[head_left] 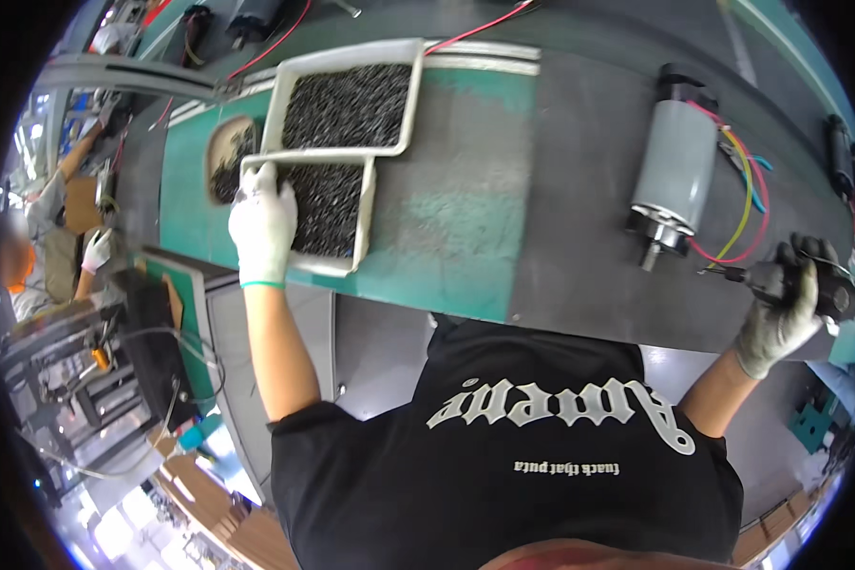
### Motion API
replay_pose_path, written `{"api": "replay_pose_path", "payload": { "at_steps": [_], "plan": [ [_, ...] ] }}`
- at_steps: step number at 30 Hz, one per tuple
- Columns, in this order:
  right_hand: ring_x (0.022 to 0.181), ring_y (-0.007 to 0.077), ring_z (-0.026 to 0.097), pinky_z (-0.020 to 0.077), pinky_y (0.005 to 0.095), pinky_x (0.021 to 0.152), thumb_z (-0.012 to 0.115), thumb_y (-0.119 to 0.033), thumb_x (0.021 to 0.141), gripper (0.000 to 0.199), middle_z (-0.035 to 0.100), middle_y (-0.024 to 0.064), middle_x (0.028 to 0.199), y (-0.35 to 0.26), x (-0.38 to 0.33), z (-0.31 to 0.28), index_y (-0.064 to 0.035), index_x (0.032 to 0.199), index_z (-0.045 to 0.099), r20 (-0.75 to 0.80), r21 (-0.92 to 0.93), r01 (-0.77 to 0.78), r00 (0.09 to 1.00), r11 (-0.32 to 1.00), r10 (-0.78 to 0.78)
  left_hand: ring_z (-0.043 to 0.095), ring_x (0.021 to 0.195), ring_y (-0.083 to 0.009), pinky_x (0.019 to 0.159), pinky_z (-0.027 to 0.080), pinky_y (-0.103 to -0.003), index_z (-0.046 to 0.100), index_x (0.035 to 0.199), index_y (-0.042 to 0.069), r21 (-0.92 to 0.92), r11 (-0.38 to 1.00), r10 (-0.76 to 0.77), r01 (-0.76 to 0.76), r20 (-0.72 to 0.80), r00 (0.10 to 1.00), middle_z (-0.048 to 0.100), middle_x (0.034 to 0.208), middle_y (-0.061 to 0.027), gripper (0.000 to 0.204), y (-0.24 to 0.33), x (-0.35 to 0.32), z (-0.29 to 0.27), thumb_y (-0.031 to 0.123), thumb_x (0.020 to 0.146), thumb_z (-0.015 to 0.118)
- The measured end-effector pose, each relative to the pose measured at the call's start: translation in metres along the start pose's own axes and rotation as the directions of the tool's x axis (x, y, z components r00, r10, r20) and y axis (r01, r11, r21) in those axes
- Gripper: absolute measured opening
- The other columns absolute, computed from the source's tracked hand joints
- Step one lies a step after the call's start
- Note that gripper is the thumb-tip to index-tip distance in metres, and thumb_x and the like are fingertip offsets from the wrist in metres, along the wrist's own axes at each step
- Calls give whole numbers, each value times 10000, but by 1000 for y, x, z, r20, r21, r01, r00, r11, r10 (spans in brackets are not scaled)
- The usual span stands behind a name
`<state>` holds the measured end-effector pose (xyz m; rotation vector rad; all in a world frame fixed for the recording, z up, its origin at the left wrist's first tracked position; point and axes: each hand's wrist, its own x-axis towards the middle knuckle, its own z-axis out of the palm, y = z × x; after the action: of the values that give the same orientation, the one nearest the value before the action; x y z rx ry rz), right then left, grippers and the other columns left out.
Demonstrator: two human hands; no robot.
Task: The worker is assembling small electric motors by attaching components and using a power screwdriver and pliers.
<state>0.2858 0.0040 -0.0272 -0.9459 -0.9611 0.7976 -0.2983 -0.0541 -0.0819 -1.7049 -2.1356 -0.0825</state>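
Observation:
My left hand [261, 228], in a white glove with a green cuff, is over the left side of the near white bin [364, 214]. Its fingers are bent together by the bin's rim, and what they hold, if anything, is hidden. Small black screw-like parts [328, 204] fill this bin. At the far right, my gloved right hand [779, 323] is wrapped round a black power screwdriver [788, 283], whose bit points left. Beyond its tip lies a grey cylindrical motor [676, 161], its shaft toward me, with red, yellow and blue wires beside it.
Behind the near bin stands another white bin [416, 95] of black parts, with a small tan tray [220, 152] to its left. A worn green mat [475, 209] lies on the dark bench [589, 237]. Farther left, another person's gloved hand [97, 250] shows.

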Motion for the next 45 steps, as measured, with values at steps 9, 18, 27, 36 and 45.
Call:
{"api": "replay_pose_path", "payload": {
  "at_steps": [9, 18, 27, 36, 45],
  "plan": [
    [991, 274, 606, 520, 364, 852, 565, -7, 893, 364, 597, 181, 1094, -6, -4, 34, 69, 1241, 493, 81, 26, 50, 995, 998, -52, 629, 869, -360, 784, 508, -445, 585, 978, 31, 0, 993, -115, 118, 228, 967, 639, 938, -182, 189, 11, 15, -14, 168, 850, 611],
    [1022, 287, 584, 499, 372, 859, 583, -16, 880, 397, 584, 187, 1117, -7, -5, 37, 71, 1254, 481, 84, 36, 23, 996, 999, -26, 622, 931, -383, 815, 507, -445, 583, 1020, 29, 81, 995, -80, 56, 323, 943, 645, 983, -186, 218, 14, 16, -26, 187, 870, 594],
    [965, 215, 421, 421, 327, 767, 575, -55, 809, 398, 467, 118, 1019, -53, -7, 55, 41, 1176, 455, 420, 538, -288, 907, 792, 44, 620, 786, -196, 650, 562, -308, 553, 1042, -23, -718, -579, 61, 387, 435, 898, 593, 948, -114, 282, 210, -10, -118, 125, 823, 654],
    [877, 181, 398, 421, 293, 732, 570, -78, 793, 368, 425, 93, 970, -71, -28, 62, 24, 1119, 434, 385, 519, -305, 918, 798, 100, 333, 580, -3, 521, 302, -145, 545, 1176, 1, 258, -674, 731, 693, 97, 675, 562, 947, -31, 340, 321, -34, -107, 265, 964, 571],
    [874, 178, 387, 432, 285, 731, 561, -105, 808, 416, 399, 95, 979, -46, -29, 68, 35, 1166, 404, 401, 534, -325, 910, 781, 104, 337, 522, -36, 484, 319, -210, 540, 1057, -56, -111, -616, 700, 780, 376, 606, 564, 775, -42, 279, 315, -48, -113, 212, 980, 538]
  ]
}}
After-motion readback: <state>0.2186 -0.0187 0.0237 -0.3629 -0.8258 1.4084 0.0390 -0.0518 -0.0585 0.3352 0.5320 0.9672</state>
